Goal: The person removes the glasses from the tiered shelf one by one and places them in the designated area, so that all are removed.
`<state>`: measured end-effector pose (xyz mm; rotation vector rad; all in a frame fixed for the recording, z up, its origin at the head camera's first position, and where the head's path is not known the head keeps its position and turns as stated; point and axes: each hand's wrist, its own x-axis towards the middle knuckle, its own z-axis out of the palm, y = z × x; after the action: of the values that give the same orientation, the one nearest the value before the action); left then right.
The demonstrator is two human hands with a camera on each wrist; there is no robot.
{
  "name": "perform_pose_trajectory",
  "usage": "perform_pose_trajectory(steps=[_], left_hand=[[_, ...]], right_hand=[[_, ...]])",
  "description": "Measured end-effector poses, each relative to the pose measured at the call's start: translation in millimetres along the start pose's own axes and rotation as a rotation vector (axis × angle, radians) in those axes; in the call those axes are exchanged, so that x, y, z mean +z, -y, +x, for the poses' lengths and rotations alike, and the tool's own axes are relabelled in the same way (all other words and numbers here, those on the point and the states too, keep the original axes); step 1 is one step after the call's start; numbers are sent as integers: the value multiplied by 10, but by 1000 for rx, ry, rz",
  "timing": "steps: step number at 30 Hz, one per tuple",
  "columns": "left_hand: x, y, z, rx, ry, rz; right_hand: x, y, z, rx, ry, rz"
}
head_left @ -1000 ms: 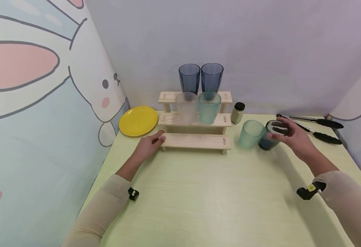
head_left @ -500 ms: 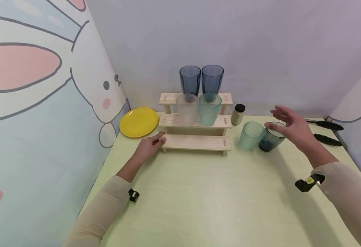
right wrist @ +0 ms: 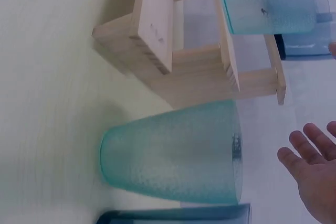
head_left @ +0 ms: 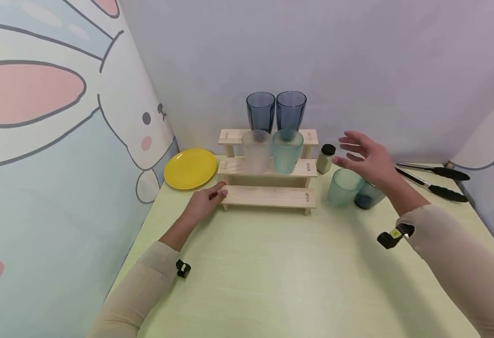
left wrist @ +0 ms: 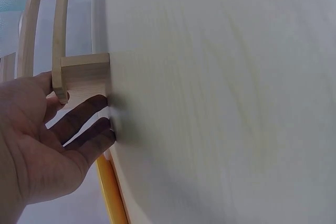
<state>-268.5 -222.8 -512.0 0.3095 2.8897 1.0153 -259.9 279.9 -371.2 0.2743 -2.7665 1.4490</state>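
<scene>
My left hand (head_left: 202, 203) pinches the left end of the lowest board of a three-step wooden rack (head_left: 268, 196); in the left wrist view its other fingers (left wrist: 86, 114) extend below the board. Above a teal tumbler (head_left: 341, 191) on the table, my right hand (head_left: 369, 162) hovers with fingers spread, holding nothing. A dark blue glass (head_left: 363, 201) stands just right of that tumbler, partly covered by the hand and wrist. On the rack's middle step are a frosted clear tumbler (head_left: 256, 155) and a teal one (head_left: 287, 157). Two blue glasses (head_left: 261, 110) occupy the top step.
A yellow plate (head_left: 190, 169) lies left of the rack at the back. Right of the rack stands a small jar (head_left: 325, 159) with a black lid. Black-handled utensils (head_left: 447, 192) lie at the far right, near the wall.
My right hand has moved off the dark blue glass, up and to the left, over the teal tumbler. The left hand keeps its place on the rack.
</scene>
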Motion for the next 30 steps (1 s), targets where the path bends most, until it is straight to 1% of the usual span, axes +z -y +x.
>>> perform_pose_trajectory(steps=[1, 2, 3, 5, 6, 7, 9, 10, 12, 13, 15, 18, 19, 21, 23, 26, 28, 30], left_hand=[[39, 94, 44, 21, -7, 0], [69, 159, 73, 32, -18, 3], [78, 158, 61, 40, -19, 1], [106, 198, 82, 32, -22, 4], [110, 189, 85, 21, -23, 8], [102, 171, 75, 17, -25, 7], [41, 33, 12, -11, -9, -1], [35, 26, 22, -20, -9, -4], [1, -26, -16, -12, -11, -15], [-32, -88, -52, -14, -4, -23], [-40, -129, -68, -17, -10, -12], [-39, -142, -73, -25, -13, 1], [-58, -197, -85, -47, -2, 3], [2, -56, -16, -19, -15, 2], [32, 31, 30, -7, -10, -12], [122, 224, 133, 12, -28, -4], [131, 243, 149, -12, -24, 4], [159, 308, 184, -10, -28, 13]], right_hand=[[47, 37, 29, -8, 8, 13], [93, 72, 55, -15, 15, 22], [139, 108, 82, -22, 21, 38], [228, 171, 126, -36, 37, 61], [271, 201, 146, -39, 44, 70], [314, 227, 166, -43, 52, 79], [396, 278, 202, -53, 66, 101], [434, 302, 219, -58, 71, 110], [512, 348, 255, -68, 76, 117], [550, 368, 272, -72, 77, 123], [623, 399, 303, -78, 74, 126], [733, 452, 340, -71, 65, 111], [769, 468, 351, -66, 61, 104], [836, 503, 373, -54, 48, 81], [903, 533, 400, -43, 27, 51], [997, 577, 427, -33, -14, 13], [1055, 610, 438, -31, -48, -5], [1104, 645, 441, -29, -82, -22]])
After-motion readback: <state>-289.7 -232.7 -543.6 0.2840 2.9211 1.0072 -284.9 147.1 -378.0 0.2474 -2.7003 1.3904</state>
